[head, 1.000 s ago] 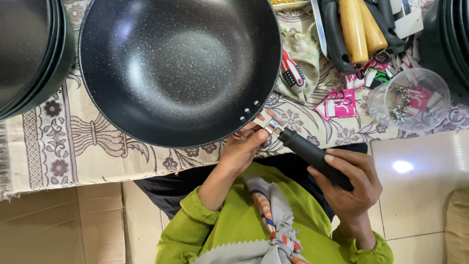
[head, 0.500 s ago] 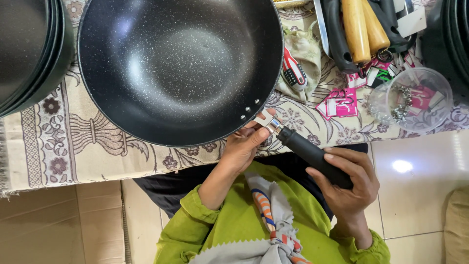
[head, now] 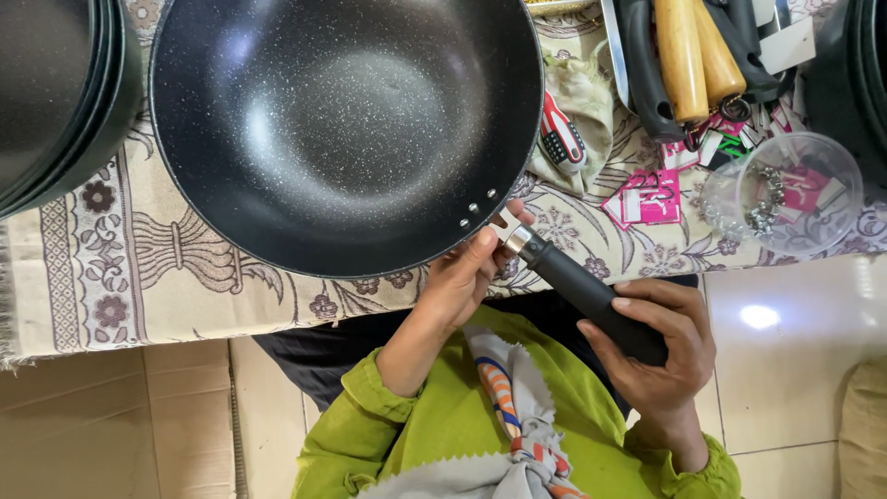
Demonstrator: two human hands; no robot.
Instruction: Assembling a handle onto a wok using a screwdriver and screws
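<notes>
My right hand (head: 661, 346) is wrapped tight around the smooth black handle (head: 591, 296). My left hand (head: 467, 277) pinches the shiny metal part where it joins the big round speckled pan (head: 346, 129), sitting on the flowery cloth (head: 129, 249).

A patterned cloth (head: 139, 259) in beige with brown floral and urn motifs covers the surface, its fringed edge hanging at the near side over pale floor tiles (head: 795, 370). On the cloth rests a large black speckled wok (head: 342, 129). A stack of dark pans (head: 51, 92) sits beside it. Further along lie a red-handled tool (head: 562, 139), wooden-handled tools (head: 693, 55), pink printed cards (head: 647, 196) and a clear plastic cup (head: 785, 194) holding small metal screws.
</notes>
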